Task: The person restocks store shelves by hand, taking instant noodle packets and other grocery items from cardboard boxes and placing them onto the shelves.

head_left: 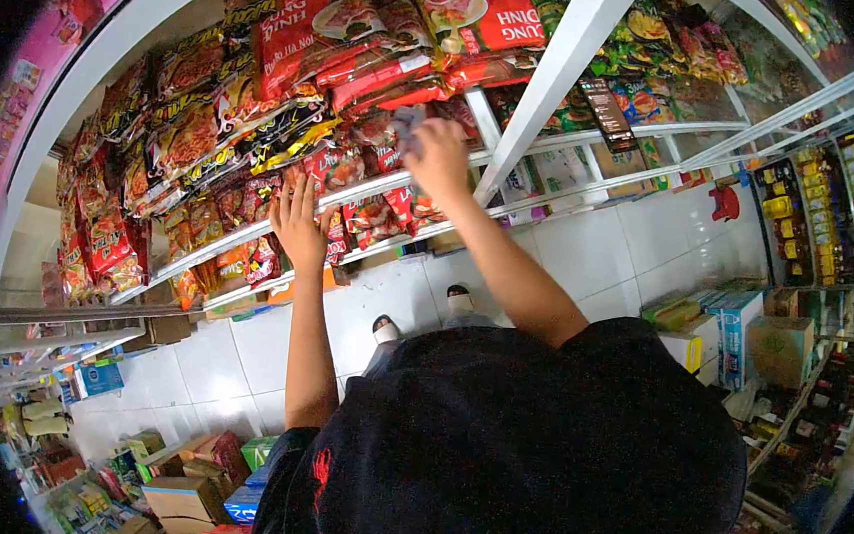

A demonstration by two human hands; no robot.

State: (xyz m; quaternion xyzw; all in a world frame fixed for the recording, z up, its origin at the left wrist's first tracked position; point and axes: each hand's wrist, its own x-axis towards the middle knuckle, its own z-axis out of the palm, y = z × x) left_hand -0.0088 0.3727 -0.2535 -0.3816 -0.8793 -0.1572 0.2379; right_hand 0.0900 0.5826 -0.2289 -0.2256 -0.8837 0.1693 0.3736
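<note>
My left hand (300, 224) rests with its fingers spread on the front of a shelf, against red noodle packets (342, 168). Farther right, my right hand (438, 157) is closed on a crumpled grey cloth (408, 127), held over the shelf beside the packets. Above and behind it lie large red packs (482, 15), stacked in a pile. Black and yellow noodle packets (287, 136) fill the shelf to the left of my hands.
A white upright post (552, 86) stands just right of my right hand. A dark phone-like object or label (609, 116) is at the shelf edge. Cardboard boxes (780, 345) sit on the right, more boxes (183, 499) at lower left.
</note>
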